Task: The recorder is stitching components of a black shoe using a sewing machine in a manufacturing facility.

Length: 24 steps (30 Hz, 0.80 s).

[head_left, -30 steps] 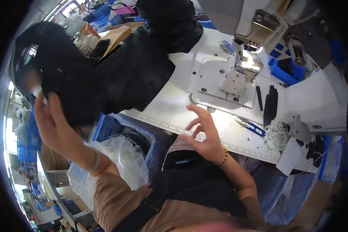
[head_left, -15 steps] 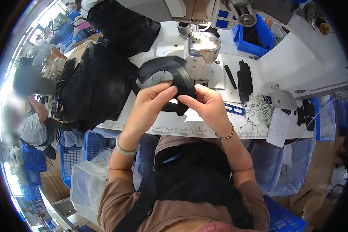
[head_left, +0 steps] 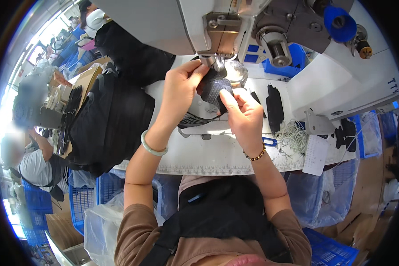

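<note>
A curved black fabric piece [head_left: 214, 92], with a dark textured patch and a ribbed strip hanging at its lower left, is held up under the head of the sewing machine [head_left: 223, 31]. My left hand [head_left: 180, 84] pinches its upper left edge between thumb and fingers, right beside the presser foot area. Lower on the right, my right hand [head_left: 245, 116] grips the piece with thumb and fingers. The needle and the exact contact with the presser foot are hidden by the fabric and fingers.
Black fabric pieces are piled [head_left: 111, 124] at the left. On the right of the worktable [head_left: 199, 166] lie black strips [head_left: 275, 108], tangled white cord [head_left: 292, 135], a blue-handled tool [head_left: 269, 142] and a white card [head_left: 315, 155]. A blue bin [head_left: 292, 62] stands behind. Another person [head_left: 35, 155] sits far left.
Both hands have carried the fabric piece away from me, up to the machine head. The piece has turned, showing its textured patch; its curved strip now hangs lower left.
</note>
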Tool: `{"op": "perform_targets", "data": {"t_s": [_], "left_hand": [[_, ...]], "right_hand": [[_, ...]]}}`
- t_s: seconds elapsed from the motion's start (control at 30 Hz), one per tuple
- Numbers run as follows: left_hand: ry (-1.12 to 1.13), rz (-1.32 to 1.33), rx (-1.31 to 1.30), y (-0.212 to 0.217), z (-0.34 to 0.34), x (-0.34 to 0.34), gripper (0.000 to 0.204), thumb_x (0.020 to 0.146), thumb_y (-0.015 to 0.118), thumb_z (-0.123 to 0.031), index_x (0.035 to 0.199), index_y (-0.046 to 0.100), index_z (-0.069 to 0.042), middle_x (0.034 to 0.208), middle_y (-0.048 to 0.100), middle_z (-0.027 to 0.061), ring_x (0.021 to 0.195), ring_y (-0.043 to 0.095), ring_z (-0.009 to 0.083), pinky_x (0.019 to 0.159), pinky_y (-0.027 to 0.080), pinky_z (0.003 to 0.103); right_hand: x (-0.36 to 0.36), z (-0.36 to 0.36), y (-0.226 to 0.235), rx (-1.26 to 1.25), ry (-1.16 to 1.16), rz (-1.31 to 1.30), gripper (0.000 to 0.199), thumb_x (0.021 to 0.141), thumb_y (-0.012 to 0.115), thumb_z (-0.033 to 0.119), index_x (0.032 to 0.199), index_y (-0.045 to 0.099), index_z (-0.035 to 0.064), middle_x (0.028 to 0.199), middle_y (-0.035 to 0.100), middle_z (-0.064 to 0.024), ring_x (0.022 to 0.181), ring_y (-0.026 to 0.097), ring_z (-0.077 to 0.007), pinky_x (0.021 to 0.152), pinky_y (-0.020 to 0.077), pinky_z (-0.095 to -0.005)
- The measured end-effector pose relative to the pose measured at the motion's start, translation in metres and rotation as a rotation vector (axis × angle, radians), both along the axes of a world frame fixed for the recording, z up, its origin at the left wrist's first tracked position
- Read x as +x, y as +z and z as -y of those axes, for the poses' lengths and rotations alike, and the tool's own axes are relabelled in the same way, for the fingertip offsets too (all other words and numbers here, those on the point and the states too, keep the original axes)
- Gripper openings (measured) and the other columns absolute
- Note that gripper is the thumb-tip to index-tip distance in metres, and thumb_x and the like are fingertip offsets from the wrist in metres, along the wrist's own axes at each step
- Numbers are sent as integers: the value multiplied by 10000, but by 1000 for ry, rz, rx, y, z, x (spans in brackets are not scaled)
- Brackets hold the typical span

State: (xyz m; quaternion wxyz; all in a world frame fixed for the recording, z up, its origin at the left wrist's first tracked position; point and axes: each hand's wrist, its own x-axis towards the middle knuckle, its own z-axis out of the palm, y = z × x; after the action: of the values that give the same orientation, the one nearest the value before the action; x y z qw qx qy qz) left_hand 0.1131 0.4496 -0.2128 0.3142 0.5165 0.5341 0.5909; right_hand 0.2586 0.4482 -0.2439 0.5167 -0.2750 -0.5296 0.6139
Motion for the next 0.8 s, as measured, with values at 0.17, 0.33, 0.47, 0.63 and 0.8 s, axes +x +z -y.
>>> {"op": "perform_targets", "data": {"t_s": [0.17,0.33,0.47,0.63,0.8], "left_hand": [[-58,88,58,-10,-18,-4,160,872,547,-97,792,619,21,614,505,-29,531,420,30,466,331,194],[-111,191,50,-11,-20,-6,191,897,550,-141,794,596,14,694,536,-39,609,434,18,549,357,185],[185,-292,155,-4,10,1,165,891,527,-118,819,544,30,660,560,34,582,486,43,517,367,182],[138,-914,531,-22,47,6,201,699,719,-137,794,563,-51,767,568,51,786,533,230,800,382,361],[323,-1159,649,-50,39,-2,205,707,702,-95,868,583,-52,805,579,49,812,553,226,831,378,365]], "right_hand": [[5,-10,0,-80,33,62,149,870,574,137,865,602,-9,585,562,4,356,374,-8,327,250,-174],[11,-11,-21,48,47,7,135,848,604,128,828,615,-5,572,529,17,424,428,-23,393,329,-183],[45,-25,-48,241,-240,339,142,833,614,136,836,621,-6,689,592,-40,527,530,-64,477,421,-206],[90,-65,-90,540,-447,940,235,783,589,31,1015,560,11,919,565,-131,661,564,-224,637,462,-320],[84,-82,-100,557,-335,1017,304,763,553,16,1050,452,16,845,540,-150,760,550,-297,697,454,-361]]}}
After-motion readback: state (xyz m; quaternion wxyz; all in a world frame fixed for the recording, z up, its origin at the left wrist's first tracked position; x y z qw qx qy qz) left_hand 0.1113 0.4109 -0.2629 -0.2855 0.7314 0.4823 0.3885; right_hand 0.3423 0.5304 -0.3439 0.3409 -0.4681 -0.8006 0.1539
